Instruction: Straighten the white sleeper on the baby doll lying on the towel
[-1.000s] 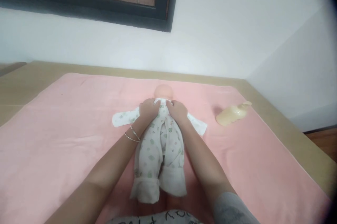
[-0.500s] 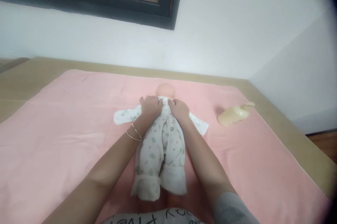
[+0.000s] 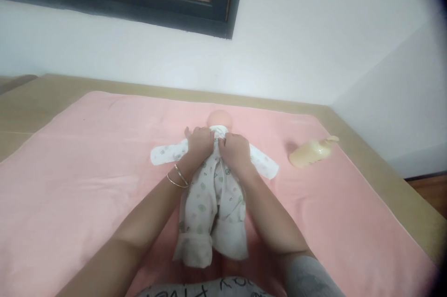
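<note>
A doll lies on its back on a pink cloth (image 3: 115, 148), its round bald head (image 3: 220, 119) toward the wall. It wears a white romper (image 3: 200, 197) with small green prints, its sleeves spread to both sides and its legs toward me. My left hand (image 3: 201, 142) is closed on the romper's chest just below the neck, a bracelet on the wrist. Beside it, my right hand (image 3: 234, 148) pinches the front fabric near the middle of the chest. The fingers partly hide the upper chest.
A pale yellow pump bottle (image 3: 310, 152) lies on its side on the cloth, right of the doll. Wooden tabletop (image 3: 377, 162) shows around the cloth. Behind it stand a white wall (image 3: 286, 55) and a dark-framed window (image 3: 220, 13).
My right hand has shifted a little left and down on the chest, its thumb now nearer the middle. The fabric at the neck is more bunched. My left hand has hardly moved.
</note>
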The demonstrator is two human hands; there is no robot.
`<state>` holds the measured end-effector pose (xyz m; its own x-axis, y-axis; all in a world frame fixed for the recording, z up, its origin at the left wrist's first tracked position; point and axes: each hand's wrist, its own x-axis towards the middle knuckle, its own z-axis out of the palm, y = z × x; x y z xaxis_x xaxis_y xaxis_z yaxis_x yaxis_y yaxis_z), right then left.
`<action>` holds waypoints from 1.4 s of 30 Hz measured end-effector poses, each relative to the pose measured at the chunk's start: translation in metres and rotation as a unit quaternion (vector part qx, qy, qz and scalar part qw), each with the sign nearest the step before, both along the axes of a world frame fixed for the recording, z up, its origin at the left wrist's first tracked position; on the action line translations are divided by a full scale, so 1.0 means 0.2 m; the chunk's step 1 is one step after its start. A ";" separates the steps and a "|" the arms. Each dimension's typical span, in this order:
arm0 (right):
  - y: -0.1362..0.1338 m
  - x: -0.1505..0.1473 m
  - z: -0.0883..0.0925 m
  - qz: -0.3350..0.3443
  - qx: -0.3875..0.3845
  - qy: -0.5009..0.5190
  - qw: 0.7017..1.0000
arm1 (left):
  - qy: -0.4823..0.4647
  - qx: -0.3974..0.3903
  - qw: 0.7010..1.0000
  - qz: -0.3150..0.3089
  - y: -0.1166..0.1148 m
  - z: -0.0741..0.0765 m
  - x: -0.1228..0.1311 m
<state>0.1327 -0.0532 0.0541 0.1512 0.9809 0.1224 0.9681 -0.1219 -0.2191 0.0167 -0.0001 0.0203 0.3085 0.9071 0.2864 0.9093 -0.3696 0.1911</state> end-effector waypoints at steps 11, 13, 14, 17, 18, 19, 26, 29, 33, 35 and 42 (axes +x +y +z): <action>0.05 0.11 -0.02 0.025 -0.066 0.071 0.995 | -0.051 -0.091 0.994 0.028 0.02 0.02 -0.01; 0.04 0.11 -0.01 0.054 -0.050 0.063 0.995 | -0.055 -0.091 0.994 0.033 0.02 0.02 -0.01; 0.04 0.11 -0.01 0.063 -0.050 0.069 0.994 | -0.056 -0.083 0.994 0.033 0.02 0.02 -0.01; 0.08 0.14 -0.03 0.045 -0.082 0.112 0.989 | -0.059 -0.044 0.997 0.014 0.02 0.02 0.00; 0.10 0.16 -0.04 0.037 -0.097 0.130 0.986 | -0.062 -0.034 0.997 0.009 0.02 0.02 0.01; 0.10 0.17 -0.05 0.031 -0.110 0.144 0.983 | -0.065 -0.030 0.997 0.008 0.02 0.02 0.01; 0.05 0.13 -0.02 0.058 -0.049 0.072 0.994 | -0.081 -0.110 0.990 0.023 0.04 0.02 -0.02; 0.08 0.14 -0.05 0.034 -0.065 0.090 0.993 | -0.081 -0.079 0.993 0.019 0.04 0.02 -0.02; 0.12 0.17 -0.09 -0.001 -0.097 0.144 0.985 | -0.084 -0.016 0.996 0.004 0.03 0.01 0.00; 0.12 0.16 -0.10 -0.013 -0.079 0.132 0.988 | -0.090 -0.003 0.996 -0.001 0.03 0.00 0.00; 0.12 0.14 -0.11 -0.031 -0.052 0.110 0.992 | -0.088 -0.046 0.995 0.014 0.04 0.00 -0.02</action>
<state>0.1602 -0.0285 0.0326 0.2244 0.9742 -0.0227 0.8876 -0.2139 -0.4078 0.0136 0.0080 0.0208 0.2352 0.9397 0.2484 0.8684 -0.3179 0.3805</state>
